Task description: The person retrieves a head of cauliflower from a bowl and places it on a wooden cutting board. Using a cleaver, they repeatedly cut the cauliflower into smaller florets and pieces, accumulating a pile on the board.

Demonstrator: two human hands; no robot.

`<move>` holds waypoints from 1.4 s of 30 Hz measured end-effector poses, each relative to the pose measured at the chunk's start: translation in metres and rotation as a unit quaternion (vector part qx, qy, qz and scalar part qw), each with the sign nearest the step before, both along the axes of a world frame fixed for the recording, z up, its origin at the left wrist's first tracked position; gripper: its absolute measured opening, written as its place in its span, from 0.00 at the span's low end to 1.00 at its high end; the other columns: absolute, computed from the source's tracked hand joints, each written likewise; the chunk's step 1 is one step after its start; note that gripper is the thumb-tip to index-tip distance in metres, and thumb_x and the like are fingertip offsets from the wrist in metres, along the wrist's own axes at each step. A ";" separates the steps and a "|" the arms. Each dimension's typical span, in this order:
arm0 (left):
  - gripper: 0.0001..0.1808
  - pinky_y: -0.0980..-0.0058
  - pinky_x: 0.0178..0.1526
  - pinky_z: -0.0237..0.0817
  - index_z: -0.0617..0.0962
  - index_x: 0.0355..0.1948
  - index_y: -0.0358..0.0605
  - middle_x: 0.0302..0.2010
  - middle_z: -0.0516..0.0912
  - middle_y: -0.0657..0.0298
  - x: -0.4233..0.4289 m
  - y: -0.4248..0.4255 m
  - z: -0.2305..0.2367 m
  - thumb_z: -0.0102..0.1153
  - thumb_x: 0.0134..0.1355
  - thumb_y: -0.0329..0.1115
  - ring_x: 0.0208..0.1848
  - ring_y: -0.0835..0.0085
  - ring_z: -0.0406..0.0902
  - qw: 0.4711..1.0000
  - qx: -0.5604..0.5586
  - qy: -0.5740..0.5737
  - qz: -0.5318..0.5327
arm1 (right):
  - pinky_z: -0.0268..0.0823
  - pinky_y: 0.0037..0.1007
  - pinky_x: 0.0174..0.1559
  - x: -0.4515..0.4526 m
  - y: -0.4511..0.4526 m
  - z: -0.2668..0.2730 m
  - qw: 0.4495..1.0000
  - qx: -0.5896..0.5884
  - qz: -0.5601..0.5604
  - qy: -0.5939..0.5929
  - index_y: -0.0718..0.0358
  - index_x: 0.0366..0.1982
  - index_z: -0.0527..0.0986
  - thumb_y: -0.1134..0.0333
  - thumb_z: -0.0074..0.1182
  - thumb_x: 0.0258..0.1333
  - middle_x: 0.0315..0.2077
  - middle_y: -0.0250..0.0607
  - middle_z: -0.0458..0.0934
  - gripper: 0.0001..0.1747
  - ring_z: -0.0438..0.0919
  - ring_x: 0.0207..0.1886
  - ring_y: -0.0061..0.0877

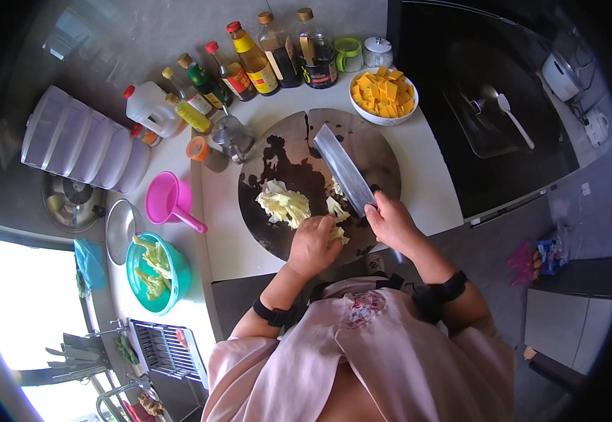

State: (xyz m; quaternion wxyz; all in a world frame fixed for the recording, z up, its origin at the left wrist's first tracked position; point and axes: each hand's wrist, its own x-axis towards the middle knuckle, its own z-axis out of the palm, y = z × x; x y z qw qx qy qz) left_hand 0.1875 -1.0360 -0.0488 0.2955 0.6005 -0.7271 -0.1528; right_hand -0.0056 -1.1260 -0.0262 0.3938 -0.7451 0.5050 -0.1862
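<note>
My right hand (pixel 393 219) grips the handle of a cleaver (pixel 344 169), its broad blade slanting up and left over a round chopping board (pixel 284 129). On the board, my left hand (pixel 313 245) curls its fingers and thumb around a small cauliflower piece (pixel 339 236), partly hidden by the hand. A larger cauliflower chunk (pixel 283 203) lies just beyond the left hand. Between that chunk and the blade is a small floret (pixel 336 209). Another bit of cauliflower shows at the blade's left edge. Dark wet patches mark the board.
Behind the board stand several sauce bottles (pixel 253 60) and a white bowl (pixel 382 118) of sliced pumpkin. To the left are a pink ladle (pixel 167 198) and a teal basin (pixel 183 271) holding cauliflower. A black cooktop (pixel 459 179) lies right; a sink rack (pixel 166 351) sits lower left.
</note>
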 end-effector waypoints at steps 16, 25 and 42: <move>0.25 0.59 0.57 0.66 0.75 0.49 0.39 0.47 0.81 0.51 -0.002 0.011 -0.015 0.63 0.47 0.33 0.52 0.53 0.77 0.997 -0.057 0.050 -0.005 | 0.71 0.51 0.34 0.045 -0.005 -0.014 0.986 -0.129 0.090 0.058 0.64 0.34 0.70 0.67 0.49 0.61 0.23 0.53 0.79 0.07 0.79 0.30 0.52; 0.23 0.58 0.57 0.66 0.74 0.46 0.39 0.48 0.81 0.52 -0.003 0.013 -0.013 0.63 0.47 0.32 0.53 0.53 0.77 0.996 -0.060 0.057 0.011 | 0.71 0.51 0.35 0.047 -0.009 -0.012 0.983 -0.115 0.106 0.097 0.64 0.35 0.69 0.66 0.48 0.62 0.23 0.54 0.79 0.08 0.79 0.30 0.53; 0.23 0.58 0.57 0.66 0.74 0.45 0.40 0.47 0.81 0.53 -0.003 0.013 -0.014 0.62 0.46 0.33 0.53 0.53 0.76 0.998 -0.061 0.028 0.008 | 0.71 0.41 0.27 0.047 -0.021 -0.013 0.995 0.043 0.073 0.057 0.70 0.35 0.68 0.66 0.48 0.65 0.24 0.52 0.78 0.12 0.79 0.21 0.41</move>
